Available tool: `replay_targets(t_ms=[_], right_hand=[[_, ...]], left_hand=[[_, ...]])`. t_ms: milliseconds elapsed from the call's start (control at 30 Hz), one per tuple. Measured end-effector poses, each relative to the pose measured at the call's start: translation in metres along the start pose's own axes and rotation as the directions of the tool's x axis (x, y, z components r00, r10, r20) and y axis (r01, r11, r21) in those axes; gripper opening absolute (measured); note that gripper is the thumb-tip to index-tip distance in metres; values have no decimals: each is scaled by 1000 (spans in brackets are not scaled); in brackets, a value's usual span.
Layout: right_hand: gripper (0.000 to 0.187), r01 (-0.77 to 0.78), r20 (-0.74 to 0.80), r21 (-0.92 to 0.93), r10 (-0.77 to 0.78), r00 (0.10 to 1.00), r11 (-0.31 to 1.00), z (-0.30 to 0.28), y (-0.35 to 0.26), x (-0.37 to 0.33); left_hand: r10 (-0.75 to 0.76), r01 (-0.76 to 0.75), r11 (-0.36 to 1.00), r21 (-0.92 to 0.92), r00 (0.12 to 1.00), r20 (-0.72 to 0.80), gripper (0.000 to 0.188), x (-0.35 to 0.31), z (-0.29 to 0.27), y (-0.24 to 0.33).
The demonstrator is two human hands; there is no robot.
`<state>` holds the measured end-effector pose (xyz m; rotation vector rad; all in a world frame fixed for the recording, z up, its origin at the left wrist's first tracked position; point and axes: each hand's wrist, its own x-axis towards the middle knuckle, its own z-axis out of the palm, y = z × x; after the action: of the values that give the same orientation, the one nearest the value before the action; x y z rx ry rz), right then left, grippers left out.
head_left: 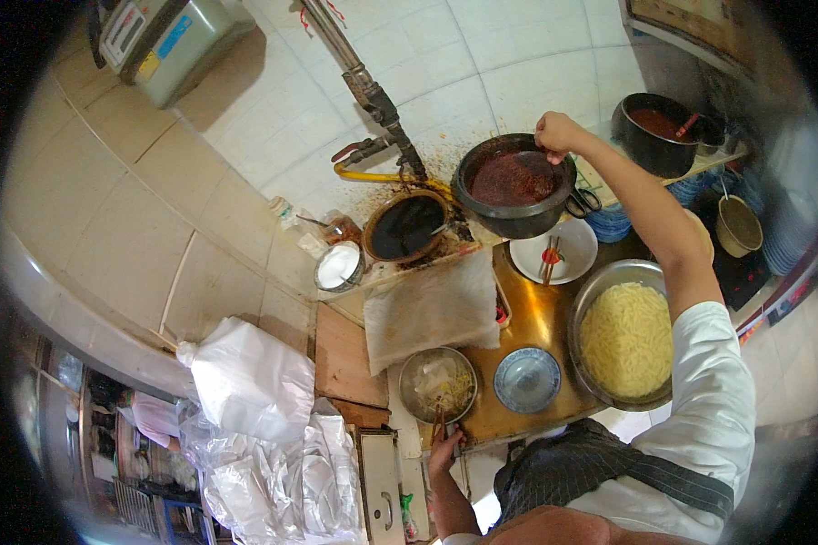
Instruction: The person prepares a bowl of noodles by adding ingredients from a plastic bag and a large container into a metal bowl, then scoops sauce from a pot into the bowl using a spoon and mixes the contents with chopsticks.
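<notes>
My right hand [559,136] is closed at the rim of a dark pot [509,220] of red chili sauce [504,177]. It grips a spoon [538,169] whose round bowl hangs over the sauce; the handle is mostly hidden by my fingers. Low in the middle, my left hand [444,451] is closed beside a round metal bowl [404,386] that holds pale sprouts and a whitish piece. Brown chopsticks [439,417] run from that bowl into my left fingers. Whether these fingers also hold the bowl's edge cannot be made out.
On the right stands a large metal basin [587,389] of pale yellow strips. A blue-patterned bowl [527,380], a white bowl with chopsticks [577,261] and black-handled scissors [583,202] are nearby. A dark sauce bowl [407,225], white cloth [432,304] and second pot [654,154] line the back.
</notes>
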<state>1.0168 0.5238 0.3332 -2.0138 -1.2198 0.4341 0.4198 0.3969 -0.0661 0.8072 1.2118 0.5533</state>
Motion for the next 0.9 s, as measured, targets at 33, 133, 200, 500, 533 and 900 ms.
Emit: replay_targets(t_ms=[33, 133, 200, 500, 533, 900], right_hand=[[19, 1, -84, -73, -7, 996, 997, 7, 3, 8], [21, 14, -304, -238, -88, 949, 971, 33, 12, 28], [22, 69, -379, -291, -182, 907, 954, 55, 5, 32], [18, 362, -226, -277, -427, 876, 890, 108, -18, 11], [18, 379, -213, -259, -436, 875, 888, 107, -16, 7], [16, 412, 115, 168, -433, 894, 895, 84, -12, -30]], left_hand=[[17, -17, 1000, -16, 1000, 9, 51, 3, -1, -4], [-63, 63, 996, 61, 998, -4, 56, -2, 10, 14], [-84, 84, 996, -7, 996, 3, 54, 2, 3, 9], [-17, 20, 998, 51, 999, -41, 43, -6, 13, 9], [-5, 8, 1000, 31, 997, -72, 42, -18, 22, 20], [-41, 41, 998, 56, 999, -7, 31, -7, 11, 14]])
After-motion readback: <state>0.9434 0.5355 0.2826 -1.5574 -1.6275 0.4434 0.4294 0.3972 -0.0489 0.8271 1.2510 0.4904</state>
